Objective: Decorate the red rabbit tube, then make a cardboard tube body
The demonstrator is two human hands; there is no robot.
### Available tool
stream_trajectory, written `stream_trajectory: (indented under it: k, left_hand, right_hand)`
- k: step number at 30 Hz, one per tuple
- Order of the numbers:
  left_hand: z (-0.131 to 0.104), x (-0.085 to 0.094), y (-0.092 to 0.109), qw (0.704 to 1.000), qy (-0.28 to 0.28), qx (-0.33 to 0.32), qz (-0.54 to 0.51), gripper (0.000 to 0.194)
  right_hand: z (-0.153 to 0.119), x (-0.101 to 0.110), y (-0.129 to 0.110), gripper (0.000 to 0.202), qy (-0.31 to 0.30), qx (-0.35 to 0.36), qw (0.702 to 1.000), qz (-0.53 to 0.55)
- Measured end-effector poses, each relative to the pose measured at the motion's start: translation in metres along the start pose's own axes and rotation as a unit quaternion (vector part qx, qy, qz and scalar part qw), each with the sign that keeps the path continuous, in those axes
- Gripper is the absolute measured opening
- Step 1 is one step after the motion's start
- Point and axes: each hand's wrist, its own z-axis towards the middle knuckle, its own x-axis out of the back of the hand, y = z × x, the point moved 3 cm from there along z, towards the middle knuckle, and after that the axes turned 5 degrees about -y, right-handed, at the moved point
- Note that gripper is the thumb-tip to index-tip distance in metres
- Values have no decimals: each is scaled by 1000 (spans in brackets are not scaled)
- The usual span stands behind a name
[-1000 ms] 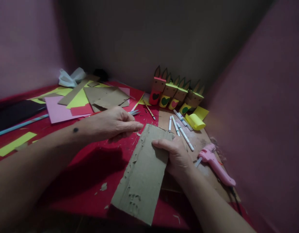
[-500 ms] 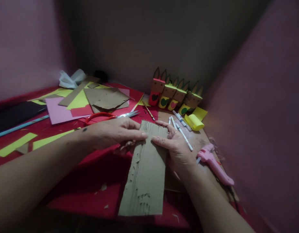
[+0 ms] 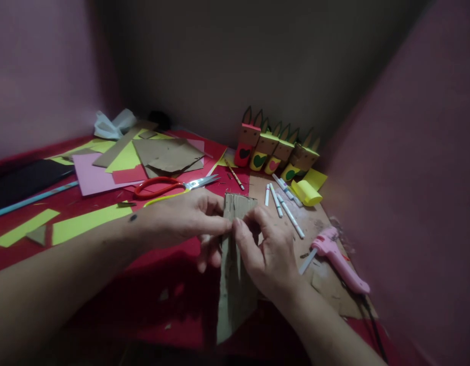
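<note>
One cardboard strip (image 3: 235, 300) points lengthwise away, clasped by left hand (image 3: 185, 216); right hand (image 3: 275, 249) touches it, grip unclear.

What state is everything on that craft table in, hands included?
Cardboard strip: held, ragged-edged
Left hand: gripping the strip
Right hand: at the strip, grip unclear
Scissors: lying, blades slightly apart
Glue gun: lying down, power unclear
Eared figures: upright
Markers: lying loose
Yellow paper: curled

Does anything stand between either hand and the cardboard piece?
Nothing visible does: the left hand grips the cardboard piece near its far end, the right hand is at its face. The scissors lie beyond.
</note>
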Motion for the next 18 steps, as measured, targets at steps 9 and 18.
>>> stream_trajectory:
  k: [9, 18]
  left_hand:
    - [-3, -1, 0, 999, -32, 20, 18, 12]
    - [-6, -2, 5, 997, -29, 43, 62, 17]
  right_hand:
    - [2, 1, -5, 14, -29, 57, 997, -47]
    - [0, 3, -10, 13, -45, 57, 993, -97]
